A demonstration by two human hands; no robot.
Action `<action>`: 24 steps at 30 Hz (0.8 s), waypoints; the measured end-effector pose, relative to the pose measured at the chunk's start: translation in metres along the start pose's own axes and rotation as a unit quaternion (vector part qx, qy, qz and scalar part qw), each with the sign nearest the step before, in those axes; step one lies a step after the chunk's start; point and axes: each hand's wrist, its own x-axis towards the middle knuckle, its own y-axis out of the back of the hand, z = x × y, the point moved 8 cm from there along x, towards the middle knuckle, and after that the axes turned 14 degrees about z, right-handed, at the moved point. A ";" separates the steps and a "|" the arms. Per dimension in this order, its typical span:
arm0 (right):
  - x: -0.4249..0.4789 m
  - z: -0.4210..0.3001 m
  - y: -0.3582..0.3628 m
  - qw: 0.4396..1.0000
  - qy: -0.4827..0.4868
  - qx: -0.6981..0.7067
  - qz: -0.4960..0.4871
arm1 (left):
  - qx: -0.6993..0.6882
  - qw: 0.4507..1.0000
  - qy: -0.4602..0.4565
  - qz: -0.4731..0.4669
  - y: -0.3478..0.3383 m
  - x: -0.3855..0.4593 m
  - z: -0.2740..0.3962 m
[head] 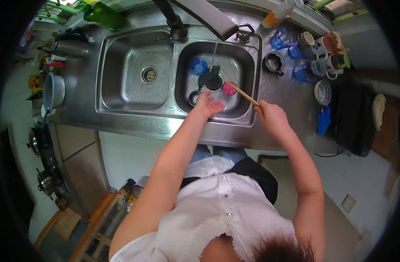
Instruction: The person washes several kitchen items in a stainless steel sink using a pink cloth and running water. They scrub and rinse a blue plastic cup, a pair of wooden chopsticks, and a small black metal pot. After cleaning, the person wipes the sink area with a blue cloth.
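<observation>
My right hand grips the end of a thin wooden stick, whose far end lies over a round pink object in the right sink basin. With its palm turned up and fingers spread, my left hand hangs over the near part of that basin and holds nothing. Close by it are a small dark-rimmed round container and a dark, wet clump beside the drain. A blue glass is at the basin's back left. Water runs from the faucet onto the dark clump.
On the right counter are blue glasses, mugs, a dark-and-clear cup, a patterned bowl and a blue cloth-like item. The left basin adjoins; a kettle and metal basin are farther left.
</observation>
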 end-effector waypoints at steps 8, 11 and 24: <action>0.042 0.013 -0.071 0.932 0.157 -0.326 -0.030 | -0.120 0.980 0.154 -0.033 -0.056 0.069 -0.040; 0.045 0.007 -0.085 0.894 0.200 -0.399 -0.029 | -0.113 0.972 0.178 -0.105 -0.080 0.076 -0.047; 0.054 -0.065 -0.019 0.813 0.251 -0.525 0.006 | -0.212 0.964 0.046 -0.153 -0.097 0.000 -0.013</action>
